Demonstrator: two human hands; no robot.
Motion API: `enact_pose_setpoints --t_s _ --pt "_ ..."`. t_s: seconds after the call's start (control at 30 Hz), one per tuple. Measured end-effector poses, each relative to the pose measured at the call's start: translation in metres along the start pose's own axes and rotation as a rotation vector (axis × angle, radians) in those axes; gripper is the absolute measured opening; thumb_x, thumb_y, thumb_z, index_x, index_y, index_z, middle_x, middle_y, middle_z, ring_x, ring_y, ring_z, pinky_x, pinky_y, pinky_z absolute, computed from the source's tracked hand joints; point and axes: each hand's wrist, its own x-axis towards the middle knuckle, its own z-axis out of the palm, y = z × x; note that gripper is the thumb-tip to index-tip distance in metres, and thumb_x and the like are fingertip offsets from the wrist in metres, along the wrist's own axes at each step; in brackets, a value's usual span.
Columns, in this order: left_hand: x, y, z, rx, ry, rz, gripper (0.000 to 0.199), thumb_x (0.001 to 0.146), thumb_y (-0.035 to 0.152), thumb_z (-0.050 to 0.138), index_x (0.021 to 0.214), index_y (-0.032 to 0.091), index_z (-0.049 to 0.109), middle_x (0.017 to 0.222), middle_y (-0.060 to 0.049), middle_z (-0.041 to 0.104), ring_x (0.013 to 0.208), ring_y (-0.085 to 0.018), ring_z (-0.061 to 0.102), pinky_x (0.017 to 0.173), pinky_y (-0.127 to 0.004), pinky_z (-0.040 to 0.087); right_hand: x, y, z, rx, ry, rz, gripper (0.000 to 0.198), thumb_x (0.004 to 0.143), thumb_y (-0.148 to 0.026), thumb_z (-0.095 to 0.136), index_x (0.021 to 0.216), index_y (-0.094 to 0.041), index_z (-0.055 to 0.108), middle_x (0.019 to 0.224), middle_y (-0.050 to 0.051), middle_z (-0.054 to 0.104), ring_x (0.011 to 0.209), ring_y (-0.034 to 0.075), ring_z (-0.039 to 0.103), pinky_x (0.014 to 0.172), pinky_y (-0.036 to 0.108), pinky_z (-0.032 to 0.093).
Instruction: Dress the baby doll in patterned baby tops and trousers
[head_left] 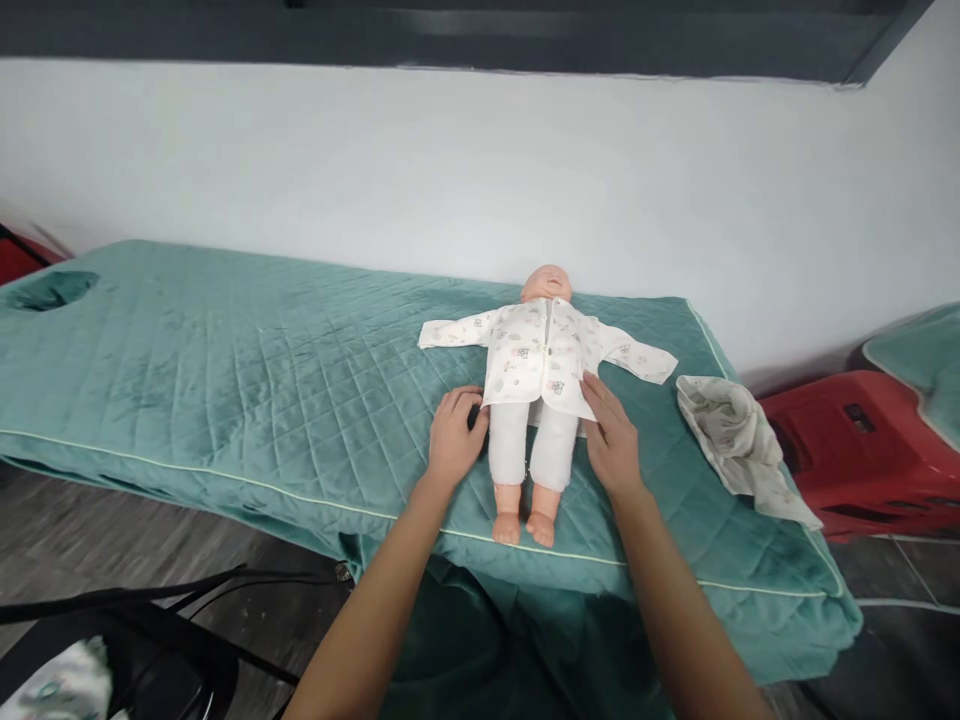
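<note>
A baby doll lies on its back, head toward the wall and bare feet toward me. It wears a white printed baby jacket, its front edges meeting at the chest and its sleeves spread out sideways. White leggings cover the legs down to the shins. My left hand is curled at the jacket's lower left corner, thumb and fingers closing on the hem. On the other side, my right hand pinches the lower right hem, its fingers on top of the cloth.
Under the doll is a bed with a green quilted cover, with a face hole at its far left. A crumpled pale cloth hangs over the right edge, beside a red plastic stool. A black chair stands at lower left.
</note>
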Motion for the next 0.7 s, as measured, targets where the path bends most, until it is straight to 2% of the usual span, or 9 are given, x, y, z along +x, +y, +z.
enact_pose_setpoints --t_s 0.1,0.17,0.23,0.33,0.4,0.47,0.57,0.7 --pt "0.0 -0.001 0.001 -0.02 0.011 -0.025 0.006 0.091 0.018 0.053 0.092 0.022 0.057 0.115 -0.007 0.066 0.111 -0.023 0.06 0.099 -0.041 0.047 -0.003 -0.004 -0.001 0.092 -0.019 0.069 0.04 0.1 -0.03 0.052 0.139 -0.03 0.06 0.152 0.005 0.05 0.141 0.024 0.047 0.119 0.052 0.035" --pt "-0.001 -0.002 0.001 -0.056 0.02 -0.032 0.016 0.085 0.009 0.053 0.094 0.022 0.056 0.116 -0.007 0.066 0.112 -0.022 0.06 0.1 -0.04 0.047 -0.003 -0.006 -0.001 0.246 0.013 0.164 0.037 0.099 -0.035 0.055 0.134 -0.028 0.064 0.15 0.006 0.053 0.14 0.025 0.048 0.121 0.052 0.033" --pt "-0.002 -0.004 0.002 -0.093 0.018 -0.018 0.03 0.077 0.001 0.05 0.098 0.022 0.055 0.118 -0.007 0.065 0.114 -0.022 0.06 0.102 -0.04 0.047 0.0 -0.003 0.0 0.477 0.15 0.329 0.037 0.099 -0.042 0.053 0.13 -0.026 0.066 0.145 0.007 0.058 0.137 0.024 0.051 0.12 0.051 0.034" --pt "-0.003 -0.007 0.003 -0.129 0.012 -0.013 0.044 0.069 -0.004 0.043 0.102 0.022 0.055 0.12 -0.007 0.064 0.117 -0.021 0.059 0.104 -0.039 0.047 0.012 0.013 -0.001 0.853 0.383 0.667 0.037 0.1 -0.048 0.051 0.12 -0.021 0.066 0.137 0.009 0.063 0.13 0.021 0.058 0.118 0.047 0.04" --pt "-0.003 -0.009 0.004 -0.149 0.015 -0.046 0.047 0.068 -0.004 0.041 0.103 0.022 0.056 0.118 -0.006 0.065 0.115 -0.021 0.06 0.101 -0.039 0.048 0.026 0.029 -0.003 1.059 0.412 0.879 0.038 0.101 -0.051 0.047 0.113 -0.019 0.065 0.135 0.011 0.063 0.125 0.019 0.062 0.116 0.042 0.043" --pt "-0.003 -0.01 0.005 -0.172 0.02 -0.087 0.046 0.069 -0.003 0.041 0.104 0.022 0.056 0.115 -0.006 0.066 0.112 -0.021 0.062 0.098 -0.038 0.05 0.041 0.043 -0.007 1.21 0.385 1.021 0.042 0.102 -0.053 0.041 0.111 -0.018 0.063 0.132 0.013 0.064 0.121 0.018 0.064 0.112 0.039 0.048" --pt "-0.003 -0.012 0.006 -0.204 0.03 -0.136 0.042 0.071 -0.001 0.043 0.103 0.022 0.058 0.109 -0.005 0.068 0.106 -0.02 0.064 0.097 -0.038 0.051 0.061 0.057 -0.01 1.333 0.401 1.1 0.044 0.102 -0.053 0.04 0.115 -0.016 0.06 0.125 0.015 0.065 0.119 0.02 0.065 0.102 0.039 0.056" --pt "-0.002 -0.015 0.005 -0.239 0.056 -0.193 0.038 0.074 0.002 0.044 0.104 0.021 0.06 0.104 -0.004 0.069 0.101 -0.019 0.066 0.096 -0.037 0.052 0.072 0.064 -0.012 1.379 0.519 1.105 0.037 0.1 -0.049 0.046 0.113 -0.016 0.058 0.116 0.014 0.066 0.115 0.021 0.066 0.093 0.038 0.061"
